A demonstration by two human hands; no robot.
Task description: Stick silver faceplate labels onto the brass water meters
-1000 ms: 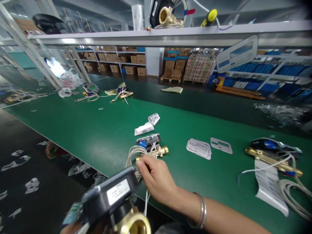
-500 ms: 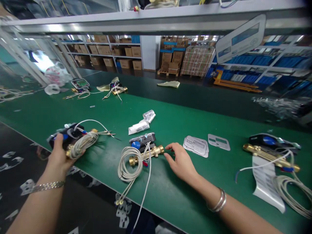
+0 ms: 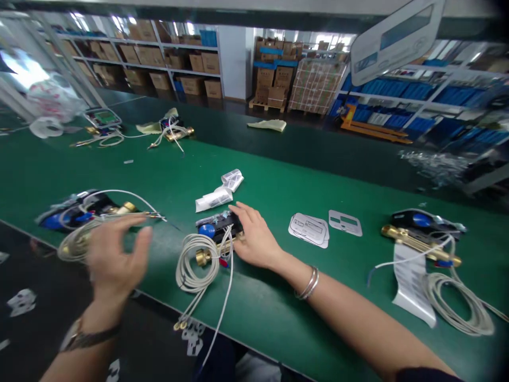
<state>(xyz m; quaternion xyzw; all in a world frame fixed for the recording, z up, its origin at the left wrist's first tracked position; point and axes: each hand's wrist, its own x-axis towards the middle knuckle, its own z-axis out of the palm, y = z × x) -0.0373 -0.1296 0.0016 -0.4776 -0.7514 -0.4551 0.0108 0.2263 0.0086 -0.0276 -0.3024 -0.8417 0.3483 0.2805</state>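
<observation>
In the middle of the bench lies a brass flow meter [image 3: 217, 225] with a black housing, a blue round part and a coil of pale cable [image 3: 196, 265]. My right hand [image 3: 256, 236] is closed around its right end, fingers over the housing and thumb by the brass pipe, hiding that end. My left hand [image 3: 117, 254], blurred, is in the air with thumb and fingers apart and nothing in it. Behind it a second flow meter [image 3: 75, 212] with coiled cable rests near the front left edge, partly covered by the hand.
A third flow meter [image 3: 425, 233] lies at right, by a curled label sheet [image 3: 413, 286]. Grey faceplate stickers [image 3: 308, 229] and a crumpled label strip [image 3: 217, 197] are on the bench. More meters [image 3: 173, 127] stand farther back. A faceplate sticker [image 3: 397, 42] hangs from the overhead shelf.
My left hand has let go of the left flow meter, now on the bench, and moved right. My right hand has moved left onto the middle meter. The view has shifted.
</observation>
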